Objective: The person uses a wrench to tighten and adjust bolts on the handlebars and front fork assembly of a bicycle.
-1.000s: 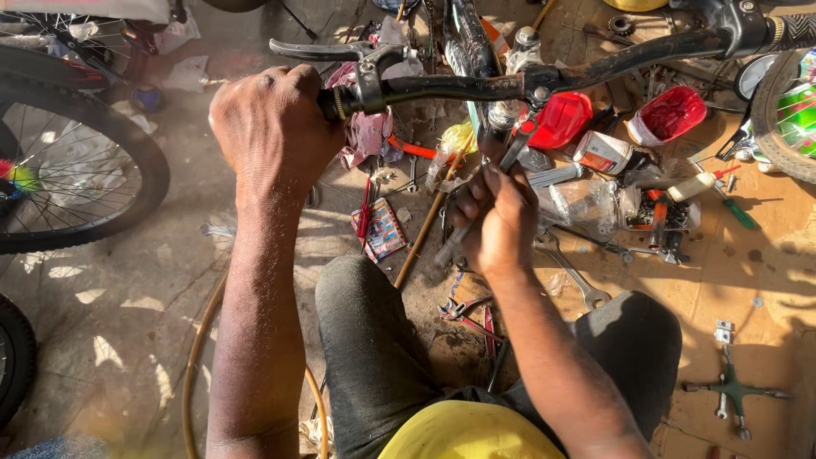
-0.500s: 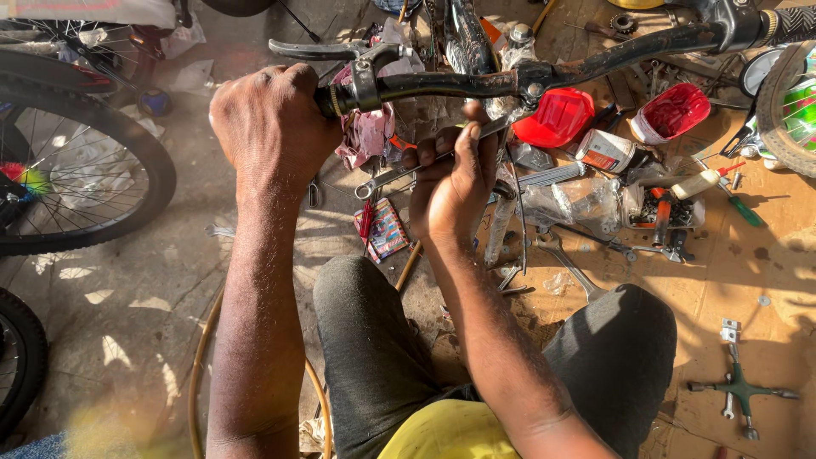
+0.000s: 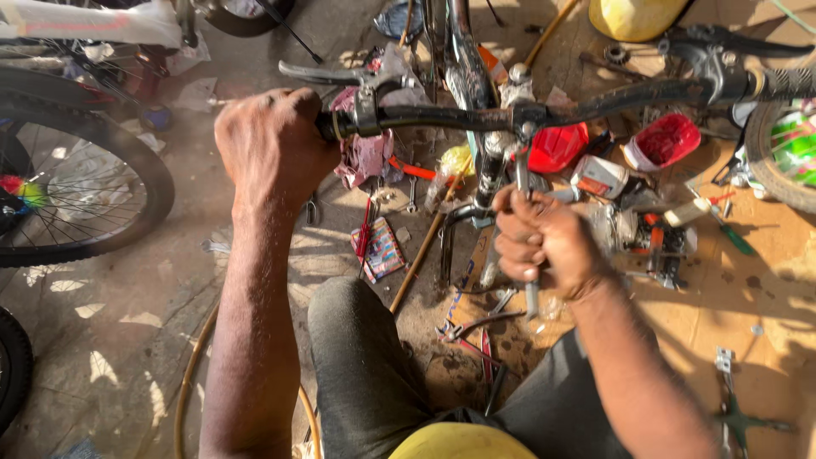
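Observation:
My left hand (image 3: 274, 144) is closed around the left grip of a black bicycle handlebar (image 3: 442, 119), beside its brake lever (image 3: 327, 75). My right hand (image 3: 544, 238) is closed on a metal wrench (image 3: 524, 183) whose shaft runs up to the handlebar's centre clamp (image 3: 520, 115) and sticks out below my fist. The right end of the bar carries a second brake lever (image 3: 722, 47). My knees, in grey trousers, are below the bar.
A bicycle wheel (image 3: 76, 183) stands at the left. Behind the bar lie red plastic reflectors (image 3: 667, 140), small boxes, pliers (image 3: 476, 327), spanners and a wooden stick (image 3: 425, 246) on the ground. A yellow container (image 3: 633, 15) sits at the top; another tyre (image 3: 782, 161) is at the right.
My right hand has moved right and up from the tools on the ground to the handlebar's centre, now gripping the wrench upright. My left hand has stayed on the grip.

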